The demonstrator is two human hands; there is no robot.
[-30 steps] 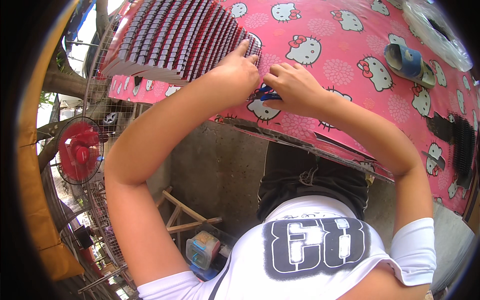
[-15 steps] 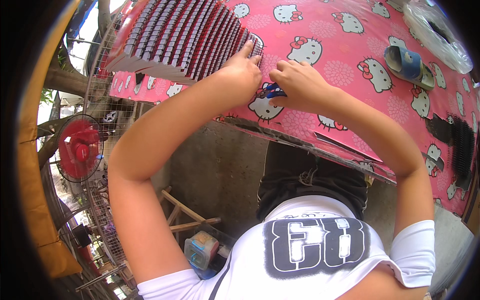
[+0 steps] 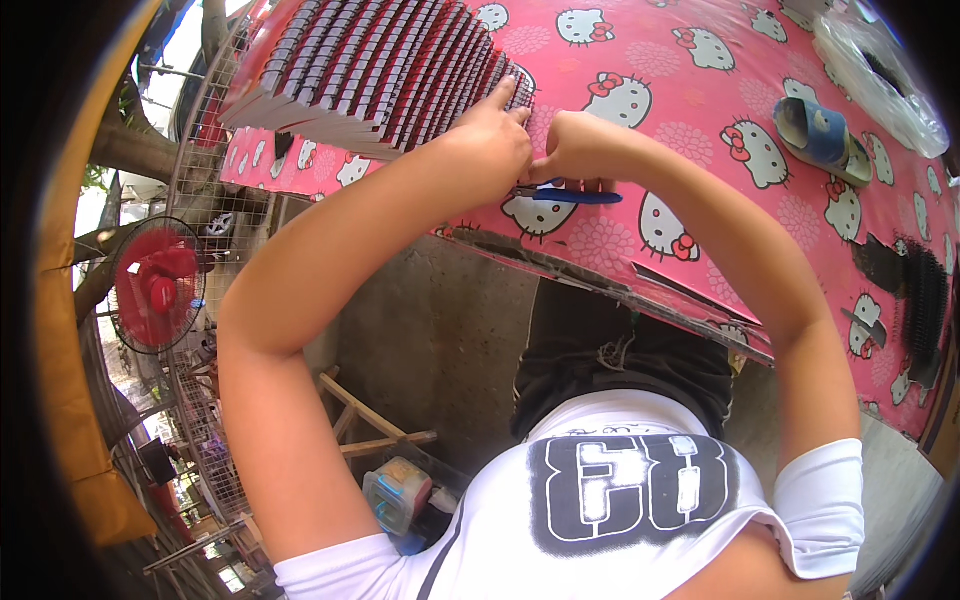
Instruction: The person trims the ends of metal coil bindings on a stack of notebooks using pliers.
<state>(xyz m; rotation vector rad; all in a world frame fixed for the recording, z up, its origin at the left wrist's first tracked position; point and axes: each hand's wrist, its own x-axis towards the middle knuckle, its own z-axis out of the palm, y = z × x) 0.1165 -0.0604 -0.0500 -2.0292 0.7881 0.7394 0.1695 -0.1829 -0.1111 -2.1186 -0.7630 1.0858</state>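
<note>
A long row of spiral-bound notebooks [image 3: 375, 85] lies on the table, black coils facing up and red covers showing between them. At the row's right end rests my left hand [image 3: 490, 140], its index finger stretched out along the last coils; the thumb side is partly hidden. Just right of it my right hand [image 3: 585, 150] is closed around blue-handled pliers [image 3: 575, 196]. Their jaws point left, close under my left hand, and one handle shows below my curled fingers. What the jaws touch, if anything, I cannot make out.
A pink cartoon-print cloth covers the table [image 3: 690, 140], torn along its near edge. At the right lie a blue roll-like object [image 3: 815, 130], a clear plastic bag [image 3: 880, 85] and a strip of black coils [image 3: 922, 300]. A red fan [image 3: 160, 285] stands at the left by wire mesh.
My right hand has turned at the wrist and shifted slightly left, so the pliers' blue handle shows beneath its fingers. My left hand stays at the end of the notebook row.
</note>
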